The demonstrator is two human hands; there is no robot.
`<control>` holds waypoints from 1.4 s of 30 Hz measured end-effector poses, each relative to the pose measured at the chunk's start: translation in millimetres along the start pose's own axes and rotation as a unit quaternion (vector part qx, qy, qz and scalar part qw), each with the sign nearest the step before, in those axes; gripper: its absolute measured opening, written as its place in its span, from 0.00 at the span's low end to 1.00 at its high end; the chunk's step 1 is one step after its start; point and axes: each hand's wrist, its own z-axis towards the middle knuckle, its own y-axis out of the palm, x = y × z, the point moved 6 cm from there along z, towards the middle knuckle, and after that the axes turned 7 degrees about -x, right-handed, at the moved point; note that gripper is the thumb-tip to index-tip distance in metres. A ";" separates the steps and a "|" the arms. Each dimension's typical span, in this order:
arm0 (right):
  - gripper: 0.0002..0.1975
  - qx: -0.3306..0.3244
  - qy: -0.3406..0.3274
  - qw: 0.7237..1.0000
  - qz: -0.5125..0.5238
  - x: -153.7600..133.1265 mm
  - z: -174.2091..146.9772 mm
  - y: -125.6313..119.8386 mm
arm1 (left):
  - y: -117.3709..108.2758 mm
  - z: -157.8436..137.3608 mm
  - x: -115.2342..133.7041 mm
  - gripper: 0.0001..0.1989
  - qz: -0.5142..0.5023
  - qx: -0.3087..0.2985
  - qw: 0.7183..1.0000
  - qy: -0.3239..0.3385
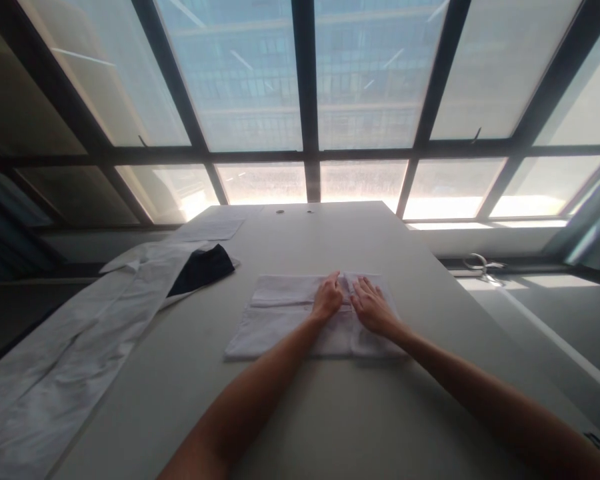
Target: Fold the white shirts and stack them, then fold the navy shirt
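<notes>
A folded white cloth [275, 327] lies flat on the white table in front of me; it looks like a garment, but its kind is hard to make out. A crease runs across it, and a narrower folded strip forms its right side. My left hand [329, 298] is closed at the inner edge of that strip, its fingers curled on the fabric. Close beside it, my right hand [373, 307] rests palm down on the strip with fingers stretched out.
A long white garment [105, 300] with a dark navy patch [203, 270] hangs over the table's left edge. Behind it lies a flat white piece [213, 230]. The table [330, 240] reaches toward large windows. A silvery ring-shaped object [475, 262] is at the right, beyond the table.
</notes>
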 end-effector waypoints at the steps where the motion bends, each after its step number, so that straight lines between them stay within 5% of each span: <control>1: 0.30 0.003 0.003 1.000 -0.010 3.0 8.9 -2.0 | 2.0 -1.7 1.4 0.25 0.024 -0.005 1.000 0.012; 6: 0.29 0.017 -0.022 0.997 -0.070 9.7 32.2 6.6 | 16.6 -13.7 8.9 0.28 0.159 -0.050 0.982 0.089; 11: 0.29 0.045 -0.032 0.994 -0.091 9.9 26.7 8.9 | 9.4 -14.5 -5.3 0.32 0.242 -0.111 0.960 0.082; 25: 0.29 0.055 -0.029 0.995 -0.084 7.9 25.3 7.2 | -140.9 -51.5 -156.9 0.31 0.359 -0.105 0.923 -0.086; 34: 0.30 0.047 -0.031 0.995 -0.087 7.3 24.3 5.0 | -189.3 -66.0 -155.1 0.24 0.270 -0.018 0.954 -0.131; 42: 0.29 0.047 -0.031 0.994 -0.091 10.8 26.4 7.8 | -199.7 -76.4 -154.0 0.26 0.063 -0.081 0.959 -0.263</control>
